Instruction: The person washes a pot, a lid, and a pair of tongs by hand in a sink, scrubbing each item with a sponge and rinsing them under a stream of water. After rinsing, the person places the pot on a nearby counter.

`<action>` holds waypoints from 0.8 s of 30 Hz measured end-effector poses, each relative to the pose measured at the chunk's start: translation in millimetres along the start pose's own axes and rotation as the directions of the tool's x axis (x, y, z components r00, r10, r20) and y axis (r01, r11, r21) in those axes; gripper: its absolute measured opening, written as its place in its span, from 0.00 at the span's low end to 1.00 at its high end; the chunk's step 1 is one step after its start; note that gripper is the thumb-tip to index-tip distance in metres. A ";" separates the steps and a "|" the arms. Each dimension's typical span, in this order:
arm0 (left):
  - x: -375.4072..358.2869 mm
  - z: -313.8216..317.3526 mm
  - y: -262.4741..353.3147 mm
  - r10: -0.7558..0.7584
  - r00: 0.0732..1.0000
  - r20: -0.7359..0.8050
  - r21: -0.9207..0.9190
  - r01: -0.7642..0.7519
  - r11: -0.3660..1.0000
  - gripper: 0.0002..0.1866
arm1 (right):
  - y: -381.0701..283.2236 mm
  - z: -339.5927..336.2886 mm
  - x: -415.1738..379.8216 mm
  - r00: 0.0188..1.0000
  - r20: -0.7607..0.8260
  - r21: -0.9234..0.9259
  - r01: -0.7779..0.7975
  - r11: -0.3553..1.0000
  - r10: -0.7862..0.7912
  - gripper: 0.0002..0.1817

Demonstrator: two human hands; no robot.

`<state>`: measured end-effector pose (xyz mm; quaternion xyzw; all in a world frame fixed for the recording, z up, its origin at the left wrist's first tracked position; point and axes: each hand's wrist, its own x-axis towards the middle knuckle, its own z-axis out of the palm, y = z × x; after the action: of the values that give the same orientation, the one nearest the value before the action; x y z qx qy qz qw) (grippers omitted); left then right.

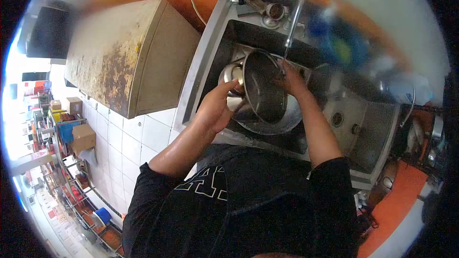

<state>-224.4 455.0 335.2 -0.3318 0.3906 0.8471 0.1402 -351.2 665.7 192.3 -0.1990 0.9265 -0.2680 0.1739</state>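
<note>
A deep metal pot [260,88] is tilted on its side in the sink, its open mouth turned toward my right hand. My left hand [216,110] is closed on the pot's outer left side, thumb on top near a shiny rounded metal part [233,74]. At the opposite rim, my right hand [292,81] reaches over the pot's mouth with its fingers apart. Just above that hand is the tap spout [289,42], with a thin stream coming down. Beneath the pot lies a wide metal basin [282,125], partly covered by it.
The steel sink [191,79] has a second compartment [345,131] at the right. A brush [256,4] and small metal items sit on the back ledge. A rusty white appliance [129,57] stands at the left. Blurred blue items [334,40] are at the back right.
</note>
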 end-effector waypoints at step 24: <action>-13.8 -0.5 7.2 -0.046 0.999 -0.026 0.066 0.047 0.997 0.08 | -11.7 -2.0 -29.8 0.979 0.167 -0.020 -0.117 0.993 0.118 0.33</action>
<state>-217.5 450.2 348.4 -0.3462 0.4125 0.8261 0.1660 -323.2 671.2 206.9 -0.1666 0.9199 -0.2350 0.2659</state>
